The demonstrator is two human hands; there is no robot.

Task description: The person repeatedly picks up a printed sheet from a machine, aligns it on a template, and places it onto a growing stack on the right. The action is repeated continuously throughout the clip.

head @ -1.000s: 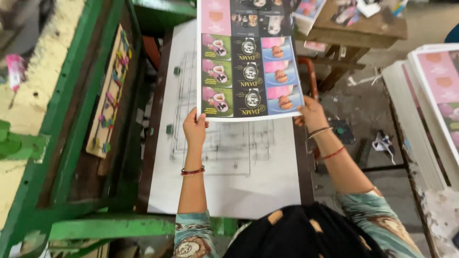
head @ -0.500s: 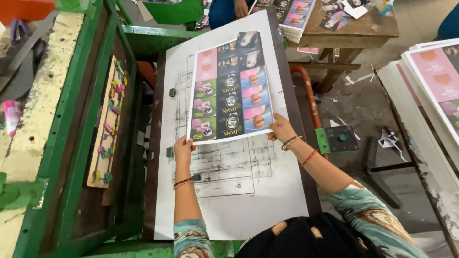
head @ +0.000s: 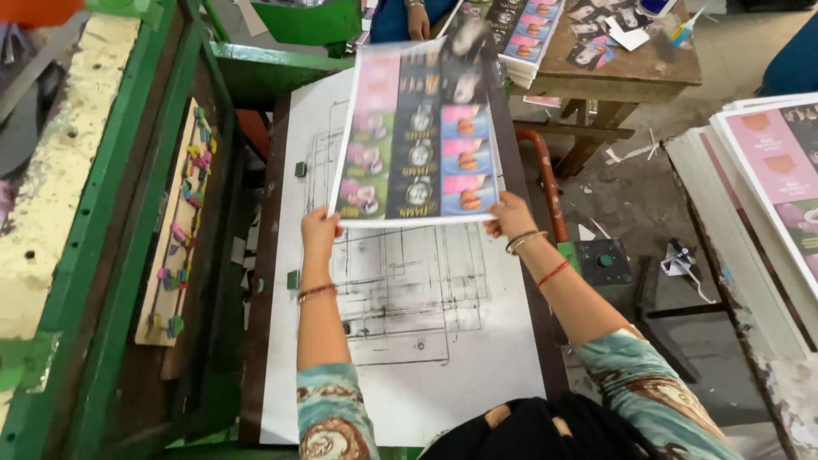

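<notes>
Head view looks down on a printed sheet [head: 420, 136] held at centre frame, its far edge blurred and its small pictures hard to make out; it carries rows of pink, green, black and blue panels. The left hand [head: 319, 232] pinches the sheet's near left corner, thumb on top and fingers hidden beneath. The right hand [head: 513, 215] pinches the near right corner the same way, its fingers also out of sight under the paper. Below the sheet lies a white board [head: 426, 341] marked with dark outlines, its lower edge covered by the person's sleeves and dark hair. At upper right a wooden table [head: 630, 64] bears a stack of similar prints [head: 528, 38] and loose cut labels, partly cut off by the frame. Another person's hand [head: 417, 25] shows at the top edge, the rest out of view. At far right a tall pile of sheets [head: 767, 170] with pink printing runs out of frame. On the left a wooden strip [head: 179, 230] with coloured clips leans inside the green machine frame [head: 111, 255].
</notes>
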